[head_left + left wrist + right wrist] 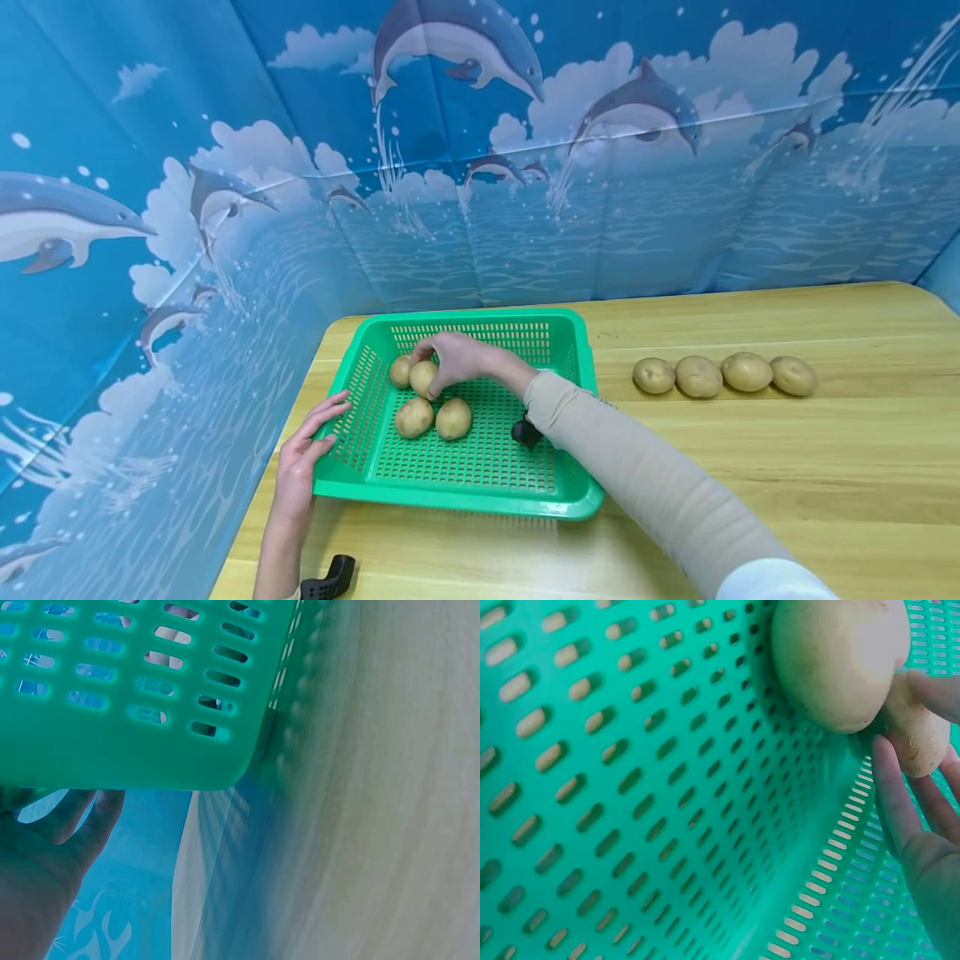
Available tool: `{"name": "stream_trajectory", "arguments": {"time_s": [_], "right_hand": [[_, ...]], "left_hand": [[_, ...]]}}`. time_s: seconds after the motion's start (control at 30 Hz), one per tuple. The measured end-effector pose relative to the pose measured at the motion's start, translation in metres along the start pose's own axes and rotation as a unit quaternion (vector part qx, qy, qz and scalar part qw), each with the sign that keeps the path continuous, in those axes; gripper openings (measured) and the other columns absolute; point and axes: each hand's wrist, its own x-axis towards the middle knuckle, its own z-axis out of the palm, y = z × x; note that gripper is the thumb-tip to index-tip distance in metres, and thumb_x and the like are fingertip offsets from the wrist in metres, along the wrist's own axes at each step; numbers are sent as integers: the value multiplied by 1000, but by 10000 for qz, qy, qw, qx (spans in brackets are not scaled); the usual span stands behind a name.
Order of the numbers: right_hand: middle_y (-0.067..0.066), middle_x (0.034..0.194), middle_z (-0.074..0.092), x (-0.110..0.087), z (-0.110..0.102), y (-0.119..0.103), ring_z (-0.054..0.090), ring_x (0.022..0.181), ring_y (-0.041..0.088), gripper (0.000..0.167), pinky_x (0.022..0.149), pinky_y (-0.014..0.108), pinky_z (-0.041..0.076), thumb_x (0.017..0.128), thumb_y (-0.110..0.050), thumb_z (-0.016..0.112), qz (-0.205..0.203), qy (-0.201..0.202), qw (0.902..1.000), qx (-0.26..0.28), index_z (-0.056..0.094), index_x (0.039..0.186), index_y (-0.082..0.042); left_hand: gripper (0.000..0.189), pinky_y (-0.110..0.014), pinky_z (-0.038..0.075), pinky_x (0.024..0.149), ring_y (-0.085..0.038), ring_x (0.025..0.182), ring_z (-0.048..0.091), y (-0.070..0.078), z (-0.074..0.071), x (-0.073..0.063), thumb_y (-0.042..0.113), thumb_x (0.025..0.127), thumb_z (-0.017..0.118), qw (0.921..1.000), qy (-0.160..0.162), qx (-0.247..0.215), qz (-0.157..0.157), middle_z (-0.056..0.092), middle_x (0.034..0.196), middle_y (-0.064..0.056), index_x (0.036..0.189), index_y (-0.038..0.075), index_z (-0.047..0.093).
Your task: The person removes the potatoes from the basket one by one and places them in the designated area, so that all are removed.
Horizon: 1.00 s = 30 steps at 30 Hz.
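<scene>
Inside a green plastic basket (457,497), my right hand (459,357) holds a potato (423,380) between thumb and fingers. A second potato (401,372) lies just left of the held one, and two more potatoes (453,419) sit side by side nearer me on the basket floor. In the right wrist view, fingertips and thumb are around the held potato (916,739), with a larger-looking potato (840,660) in front of the basket wall. My left hand (296,462) grips the left rim of the basket; the left wrist view shows its fingers partly hidden behind the rim.
Several potatoes (698,377) stand in a row on the wooden table (750,467), right of the basket. A blue curtain (525,225) printed with dolphins hangs behind and to the left. Black devices (330,579) show at both wrists.
</scene>
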Motion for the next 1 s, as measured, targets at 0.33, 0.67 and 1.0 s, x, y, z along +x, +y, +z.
{"name": "stream_trajectory", "arguments": {"time_s": [0.33,0.67,1.0], "right_hand": [[-1,122,62,-3,-10,-6,59,106,14,51,86,27,48,77,-13,83,-391,111,9981,457,63,123,-12],[0,123,61,-9,-13,-22,61,104,15,52,85,25,49,78,-12,81,-724,378,9929,862,61,126,-11],[0,126,58,-16,-14,-37,62,104,17,54,83,24,51,77,-13,83,-775,966,9861,1108,60,127,-14]], "left_hand": [[38,-21,24,110,-19,145,26,-2,0,0,-5,99,39,10000,-18,-29,14,42,150,-12,134,-8,53],[39,-21,24,110,-18,145,26,-1,0,-1,-5,99,39,10000,36,-53,-69,43,150,-10,134,-7,54],[39,-30,20,114,-18,145,25,-1,0,0,-6,99,37,9999,22,-77,-115,42,151,-10,135,-6,53]]}}
